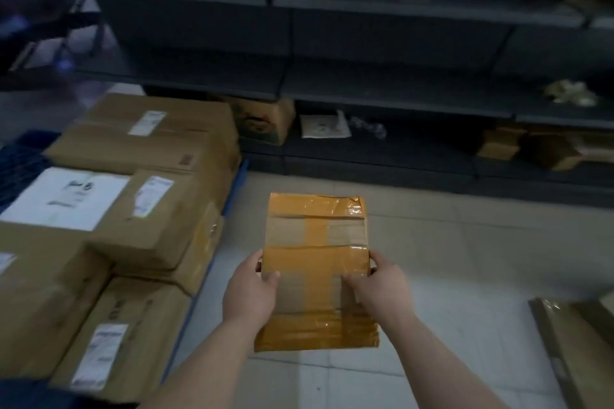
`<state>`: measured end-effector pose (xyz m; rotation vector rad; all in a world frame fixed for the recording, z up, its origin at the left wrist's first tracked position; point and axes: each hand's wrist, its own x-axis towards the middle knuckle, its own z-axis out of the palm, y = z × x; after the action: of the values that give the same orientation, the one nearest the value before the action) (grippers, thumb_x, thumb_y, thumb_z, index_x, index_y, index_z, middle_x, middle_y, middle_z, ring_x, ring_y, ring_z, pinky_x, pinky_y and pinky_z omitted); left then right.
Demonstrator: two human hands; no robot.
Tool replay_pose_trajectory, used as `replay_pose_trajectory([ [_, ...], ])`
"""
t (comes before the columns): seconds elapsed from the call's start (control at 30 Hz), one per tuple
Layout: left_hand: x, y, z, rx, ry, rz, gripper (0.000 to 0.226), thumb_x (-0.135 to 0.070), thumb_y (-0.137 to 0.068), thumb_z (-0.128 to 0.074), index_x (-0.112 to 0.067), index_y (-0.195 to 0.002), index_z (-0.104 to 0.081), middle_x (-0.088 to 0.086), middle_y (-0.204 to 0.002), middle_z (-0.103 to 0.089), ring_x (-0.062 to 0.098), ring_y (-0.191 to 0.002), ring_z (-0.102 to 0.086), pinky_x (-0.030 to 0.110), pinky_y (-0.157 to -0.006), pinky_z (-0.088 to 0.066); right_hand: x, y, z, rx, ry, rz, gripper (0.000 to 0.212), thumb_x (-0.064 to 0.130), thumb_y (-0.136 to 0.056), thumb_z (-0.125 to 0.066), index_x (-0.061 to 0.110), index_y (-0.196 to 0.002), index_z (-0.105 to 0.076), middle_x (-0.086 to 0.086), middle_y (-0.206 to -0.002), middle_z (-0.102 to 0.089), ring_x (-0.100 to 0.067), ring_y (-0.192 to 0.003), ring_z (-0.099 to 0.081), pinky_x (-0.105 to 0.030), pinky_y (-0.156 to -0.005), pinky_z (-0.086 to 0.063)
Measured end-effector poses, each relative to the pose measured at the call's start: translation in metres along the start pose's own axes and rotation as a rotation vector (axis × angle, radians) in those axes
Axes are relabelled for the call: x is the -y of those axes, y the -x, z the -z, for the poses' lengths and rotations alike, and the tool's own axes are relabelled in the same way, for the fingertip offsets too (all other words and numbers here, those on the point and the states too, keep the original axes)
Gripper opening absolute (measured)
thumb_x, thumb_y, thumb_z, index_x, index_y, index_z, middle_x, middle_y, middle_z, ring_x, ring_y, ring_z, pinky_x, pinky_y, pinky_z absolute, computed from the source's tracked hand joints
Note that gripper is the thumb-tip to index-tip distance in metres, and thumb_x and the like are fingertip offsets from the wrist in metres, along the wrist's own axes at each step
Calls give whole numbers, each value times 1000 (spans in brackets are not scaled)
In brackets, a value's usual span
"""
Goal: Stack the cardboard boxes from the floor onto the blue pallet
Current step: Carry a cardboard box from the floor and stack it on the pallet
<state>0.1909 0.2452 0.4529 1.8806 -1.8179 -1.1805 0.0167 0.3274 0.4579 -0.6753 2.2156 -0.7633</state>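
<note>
Clasping the taped cardboard box (315, 232) by its near side edges, the left grip (250, 289) and right grip (382, 285) hold it over the floor (465, 259), long axis pointing away. The blue pallet (23, 156) lies leftward, nearer the left grip.

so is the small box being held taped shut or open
Taped shut: orange tape bands cross the small box, and no flap is lifted.

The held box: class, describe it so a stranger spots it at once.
Right of the blue pallet stacked with brown cartons, above the pale floor, the left hand and right hand grip a small box. Wide glossy orange tape bands across its top set it apart.
</note>
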Motion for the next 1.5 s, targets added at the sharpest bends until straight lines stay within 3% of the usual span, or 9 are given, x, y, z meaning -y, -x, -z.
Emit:
replay_pose_trajectory([
  [0.23, 105, -34, 123, -84, 64, 117, 47, -29, -94, -55, -27, -140, -44, -3, -133, -57, 21, -117, -57, 37, -94, -49, 90, 30, -129, 152, 107, 47, 24, 29, -76, -71, 36, -97, -60, 11, -84, -68, -13, -77, -66, -26, -61, -52],
  [0.43, 191, -48, 204, -171, 123, 226, 39, -24, -95, -54, -25, -134, -48, -3, -126, -61, 18, -106, -58, 33, -86, -51, 139, 57, -239, 263, 184, 37, 32, 30, -74, -75, 28, -101, -58, 5, -95, -68, -16, -84, -67, -31, -70, -55],
  [0.57, 239, -58, 238, -195, 141, 290, 29, -24, -97, -50, -25, -126, -52, -5, -112, -63, 17, -95, -60, 36, -80, -54, 153, 65, -300, 307, 274, 21, 29, 38, -74, -74, 14, -86, -62, 0, -85, -67, -17, -75, -64, -25, -55, -47],
  [0.83, 305, -93, 256, -172, 28, 365, 46, -24, -98, -45, -25, -144, -39, 5, -137, -49, 22, -107, -55, 35, -90, -48, 147, 56, -391, 388, 295, -3, 29, 37, -73, -75, 13, -76, -59, -4, -76, -64, -20, -66, -63, -22, -46, -38],
  [1.03, 337, -128, 254, -158, -62, 407, 51, -19, -98, -45, -24, -147, -33, 5, -137, -52, 26, -112, -55, 39, -93, -50, 137, 40, -432, 441, 263, -15, 31, 32, -73, -75, 15, -71, -49, -1, -69, -56, -18, -59, -54, -24, -43, -34],
  [1.13, 348, -140, 254, -155, -153, 434, 54, -23, -97, -45, -29, -148, -29, 4, -141, -50, 31, -116, -53, 44, -93, -51, 135, 35, -443, 472, 275, -19, 28, 31, -73, -75, 10, -76, -57, -5, -76, -63, -22, -67, -62, -29, -47, -46],
  [1.23, 351, -148, 255, -162, -181, 438, 53, -30, -97, -46, -33, -147, -29, 2, -138, -53, 33, -116, -54, 45, -90, -53, 131, 31, -452, 504, 278, -35, 31, 32, -69, -74, 5, -83, -66, -11, -79, -70, -26, -71, -69, -39, -62, -61],
  [1.33, 352, -152, 254, -128, -211, 456, 55, -35, -97, -45, -31, -149, -26, 4, -136, -55, 33, -121, -51, 45, -97, -48, 128, 26, -458, 510, 280, -37, 30, 32, -69, -73, 5, -83, -68, -11, -77, -71, -26, -70, -70, -44, -65, -61],
  [1.5, 354, -155, 253, -107, -274, 459, 62, -37, -96, -48, -27, -151, -21, 3, -150, -38, 34, -135, -35, 43, -107, -39, 132, 24, -462, 531, 260, -39, 25, 28, -70, -72, 5, -80, -67, -13, -77, -71, -27, -70, -71, -45, -66, -61],
])
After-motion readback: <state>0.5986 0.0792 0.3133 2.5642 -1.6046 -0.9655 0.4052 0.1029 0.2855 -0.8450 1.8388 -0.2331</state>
